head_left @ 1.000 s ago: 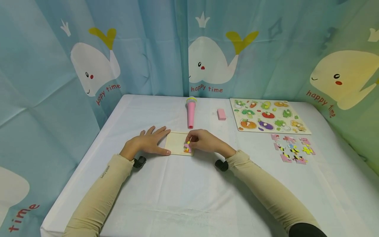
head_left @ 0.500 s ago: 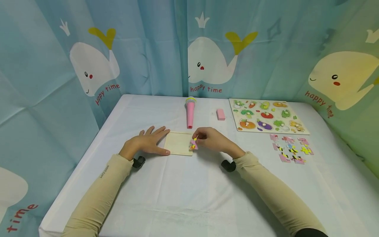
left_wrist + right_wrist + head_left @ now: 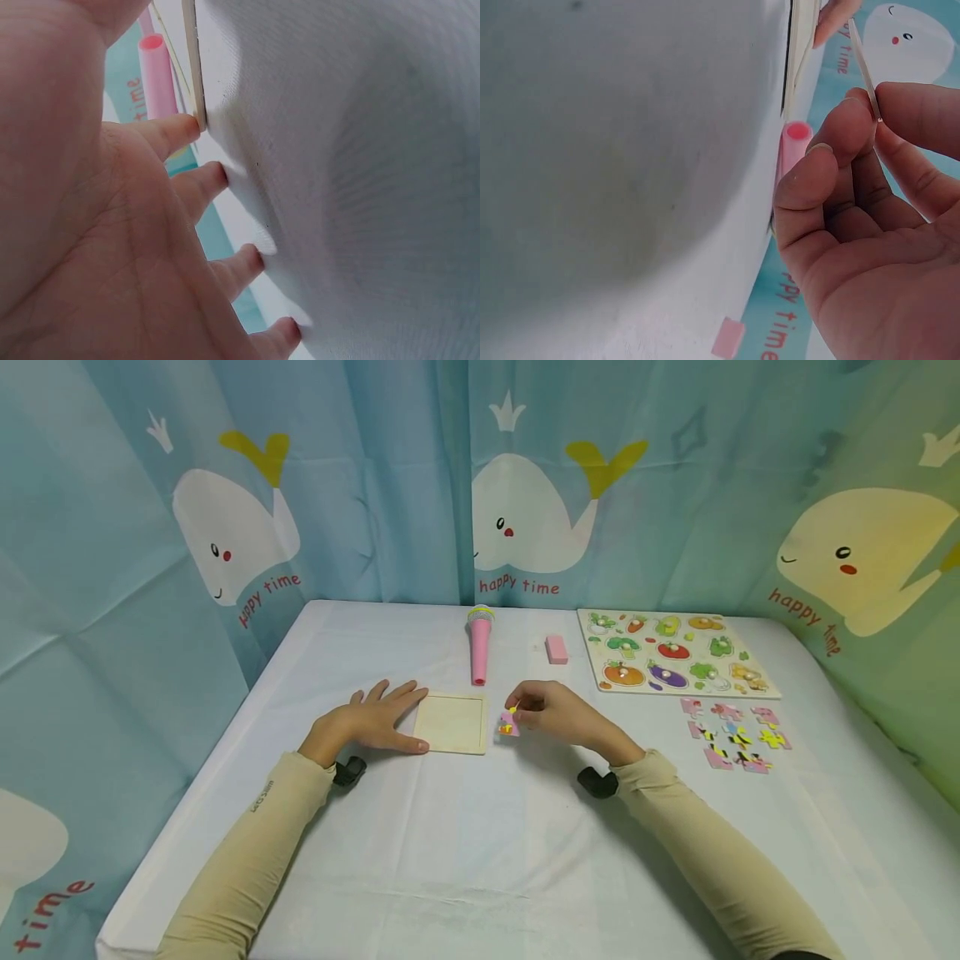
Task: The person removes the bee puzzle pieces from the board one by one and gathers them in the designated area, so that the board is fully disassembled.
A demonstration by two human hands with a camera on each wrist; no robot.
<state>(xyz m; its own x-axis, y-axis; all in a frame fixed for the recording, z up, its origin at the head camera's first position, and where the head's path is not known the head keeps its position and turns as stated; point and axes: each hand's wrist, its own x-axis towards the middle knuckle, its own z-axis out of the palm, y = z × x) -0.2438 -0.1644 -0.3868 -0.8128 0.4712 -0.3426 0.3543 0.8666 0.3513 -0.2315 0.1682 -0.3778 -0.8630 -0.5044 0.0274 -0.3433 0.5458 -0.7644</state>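
Note:
My left hand (image 3: 375, 720) lies with fingers spread at the left edge of a pale wooden puzzle tray (image 3: 450, 723). In the left wrist view, the index fingertip (image 3: 187, 127) touches the tray's edge and the other fingertips rest on the cloth. Just right of the tray, my right hand (image 3: 558, 714) pinches a pink jigsaw puzzle piece (image 3: 507, 723) between thumb and fingers. The right wrist view shows that piece edge-on as a thin sliver (image 3: 865, 67), raised off the table. No pieces lie inside the tray.
Behind the tray lies a pink toy microphone (image 3: 480, 647), with a pink block (image 3: 557, 650) to its right. A vegetable peg board (image 3: 675, 653) sits at the back right. Several loose jigsaw pieces (image 3: 738, 737) are spread in front of it. A whale-print curtain (image 3: 390, 485) surrounds the table.
My right hand has moved right, lifting the puzzle piece from the tray's right side to beyond its edge. The left hand has stayed at the tray's left edge.

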